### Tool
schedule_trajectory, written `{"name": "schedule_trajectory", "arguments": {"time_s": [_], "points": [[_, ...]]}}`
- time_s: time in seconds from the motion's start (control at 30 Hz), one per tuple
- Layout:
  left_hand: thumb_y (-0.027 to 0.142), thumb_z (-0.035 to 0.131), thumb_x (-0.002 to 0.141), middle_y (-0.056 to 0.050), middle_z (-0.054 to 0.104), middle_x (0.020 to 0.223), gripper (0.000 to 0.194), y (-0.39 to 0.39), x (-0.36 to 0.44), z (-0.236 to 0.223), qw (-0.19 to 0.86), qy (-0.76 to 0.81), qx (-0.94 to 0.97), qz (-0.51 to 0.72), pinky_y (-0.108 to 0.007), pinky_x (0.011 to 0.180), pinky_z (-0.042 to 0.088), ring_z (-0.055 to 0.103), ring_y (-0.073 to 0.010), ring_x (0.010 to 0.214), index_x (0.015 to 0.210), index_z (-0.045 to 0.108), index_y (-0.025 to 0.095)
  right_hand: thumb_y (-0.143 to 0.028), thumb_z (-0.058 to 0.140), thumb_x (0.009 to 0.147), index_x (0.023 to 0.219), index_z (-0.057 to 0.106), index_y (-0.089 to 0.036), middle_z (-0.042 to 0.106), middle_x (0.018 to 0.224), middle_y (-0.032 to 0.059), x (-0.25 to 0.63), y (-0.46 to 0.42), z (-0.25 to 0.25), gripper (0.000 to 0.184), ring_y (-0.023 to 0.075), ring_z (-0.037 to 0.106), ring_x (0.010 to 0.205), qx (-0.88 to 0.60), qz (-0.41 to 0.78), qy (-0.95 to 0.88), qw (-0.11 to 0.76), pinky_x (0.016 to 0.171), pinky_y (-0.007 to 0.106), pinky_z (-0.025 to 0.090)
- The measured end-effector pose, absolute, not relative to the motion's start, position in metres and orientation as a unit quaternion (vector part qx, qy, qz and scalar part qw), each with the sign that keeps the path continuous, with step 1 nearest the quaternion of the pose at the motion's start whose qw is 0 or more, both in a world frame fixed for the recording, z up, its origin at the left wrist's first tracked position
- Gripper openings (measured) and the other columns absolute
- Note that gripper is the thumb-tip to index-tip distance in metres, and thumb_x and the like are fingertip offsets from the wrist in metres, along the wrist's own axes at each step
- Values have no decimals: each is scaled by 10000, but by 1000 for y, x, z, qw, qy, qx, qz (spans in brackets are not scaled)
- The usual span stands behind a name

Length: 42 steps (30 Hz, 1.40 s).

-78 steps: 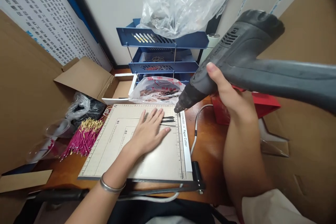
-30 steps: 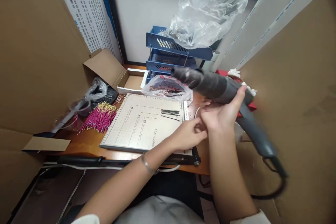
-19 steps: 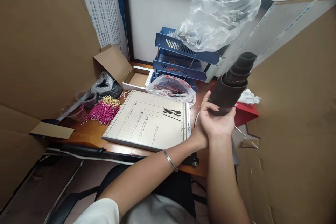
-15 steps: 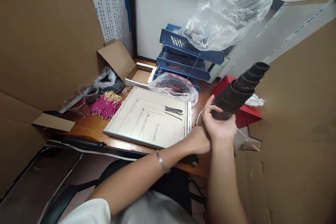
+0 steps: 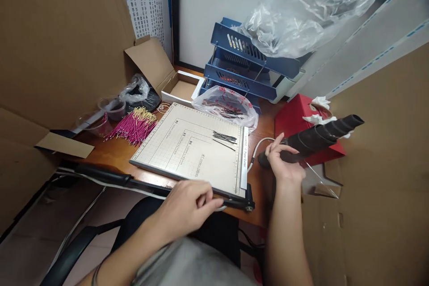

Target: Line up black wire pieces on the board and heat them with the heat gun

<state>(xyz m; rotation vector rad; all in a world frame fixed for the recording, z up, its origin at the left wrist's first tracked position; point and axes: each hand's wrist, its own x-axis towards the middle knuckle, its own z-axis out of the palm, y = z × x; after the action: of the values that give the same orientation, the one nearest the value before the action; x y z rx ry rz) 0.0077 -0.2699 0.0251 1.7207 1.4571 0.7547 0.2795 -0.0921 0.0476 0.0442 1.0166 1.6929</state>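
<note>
My right hand [image 5: 284, 165] is around the dark heat gun [image 5: 311, 140], fingers partly spread along its barrel. The gun is tilted, its stepped nozzle pointing up and right, its rear end low by the table. My left hand [image 5: 187, 205] hovers at the near edge of the paper cutter [image 5: 187, 165], loosely curled, thumb apart from the fingers, with nothing visible in it. Several thin black strips [image 5: 224, 136] lie in a loose row on the cutter board near its right side. One strip lies slightly apart from the others.
Magenta sticks with gold ends [image 5: 134, 127] are heaped left of the cutter. Behind it stand an open white box [image 5: 181, 89], a plastic bag [image 5: 231, 107] with dark strips and blue trays [image 5: 241, 76]. A red box [image 5: 291, 114] with tissues stands right. Cardboard walls flank the table.
My left hand left the strips, went to my right hand, then moved back left to the cutter's near edge. The heat gun swung away from the board and came down to the right.
</note>
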Motion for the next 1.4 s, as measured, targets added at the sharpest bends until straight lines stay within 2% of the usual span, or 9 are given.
{"name": "schedule_trajectory", "arguments": {"time_s": [0.13,0.3,0.43,0.63,0.73,0.87,1.07,1.27,1.4], "points": [[277,638,987,-59,737,1002,94,-201,5,41,233,545,746,305,-344,921,487,654,-231,1001,951,679,200,-179,732,653,1298,726,-283,747,1305,110,268,-100,49,653,206,730,882,97,693,475,534,450,268,557],[291,727,909,-148,585,1521,602,-122,6,48,134,551,807,164,-481,1151,441,514,-346,1400,1476,566,167,-269,685,813,1517,544,-352,734,1429,78,253,-122,62,723,93,630,565,88,683,432,582,458,226,528],[371,709,931,-180,632,1432,498,-98,2,47,128,547,826,57,-509,1108,454,542,-382,1335,1366,656,134,-425,530,989,1555,468,-305,772,1357,99,248,-141,62,582,93,569,487,-44,760,177,624,436,249,558],[301,606,1019,-203,727,1245,297,-111,11,47,87,577,810,52,-482,1014,465,614,-382,1234,1181,746,96,-532,765,871,1039,723,-194,838,1043,78,223,-184,45,380,55,498,450,-398,696,-263,536,402,203,482],[273,549,1029,-208,778,1088,287,-125,23,49,87,615,783,34,-476,962,464,670,-374,1140,1060,774,98,-544,830,795,1076,730,-169,828,988,99,212,-194,43,480,86,537,442,-511,616,-408,439,368,227,420],[310,489,1025,-190,791,936,364,-139,36,44,88,659,746,36,-490,915,455,721,-362,1020,938,787,121,-433,686,924,1107,781,-152,778,729,46,204,-181,49,349,133,589,482,-614,445,-595,266,535,280,468],[371,457,1060,-154,793,965,403,-148,32,28,108,665,730,112,-482,882,428,704,-361,1040,893,758,160,-223,555,968,976,820,-197,847,1027,97,181,-150,51,266,258,768,970,-641,255,-704,170,855,344,502],[270,408,1074,-113,774,1033,343,-154,9,14,168,644,720,195,-456,894,410,650,-316,1041,898,690,184,-496,683,918,1001,793,-166,825,1022,187,157,-137,49,358,348,766,1036,-688,205,-691,79,857,397,526],[279,497,1043,-75,783,1073,226,-158,1,7,209,645,673,296,-440,937,425,654,-281,1048,1098,701,203,-372,628,917,1000,781,-148,808,1041,221,148,-130,55,283,352,762,1021,-669,176,-722,26,816,392,527]]}}
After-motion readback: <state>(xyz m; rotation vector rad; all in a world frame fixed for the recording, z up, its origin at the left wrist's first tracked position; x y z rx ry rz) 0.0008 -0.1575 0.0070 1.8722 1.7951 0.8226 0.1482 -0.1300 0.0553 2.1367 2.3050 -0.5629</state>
